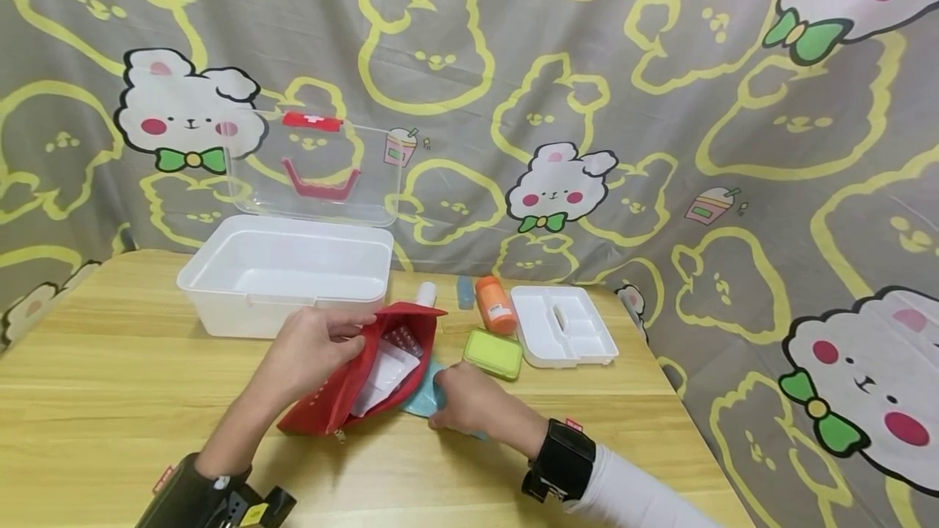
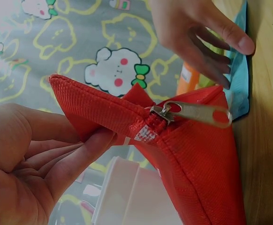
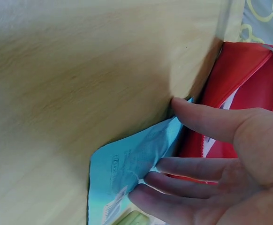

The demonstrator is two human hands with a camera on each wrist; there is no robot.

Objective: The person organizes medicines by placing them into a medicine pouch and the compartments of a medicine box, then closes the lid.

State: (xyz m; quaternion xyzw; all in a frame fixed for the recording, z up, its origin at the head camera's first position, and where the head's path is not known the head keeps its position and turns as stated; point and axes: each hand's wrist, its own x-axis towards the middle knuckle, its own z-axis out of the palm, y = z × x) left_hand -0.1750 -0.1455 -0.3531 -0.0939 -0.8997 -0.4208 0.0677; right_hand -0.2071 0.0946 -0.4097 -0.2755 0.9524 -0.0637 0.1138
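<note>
A red zip pouch stands with its mouth spread, showing white packets and a blister pack inside. My left hand pinches the pouch's upper edge between thumb and fingers. A metal zipper pull hangs beside that edge in the left wrist view. Right of the pouch, a flat light-blue packet lies on the table. My right hand is over it, fingers nearly straight and touching its printed face. The thumb tip is at the packet's edge, well apart from the fingers.
Behind the pouch stands a white box with its clear lid raised. An orange bottle, a yellow-green case, a blue item, a white-capped item and a white divided tray sit farther right. A patterned curtain hangs behind.
</note>
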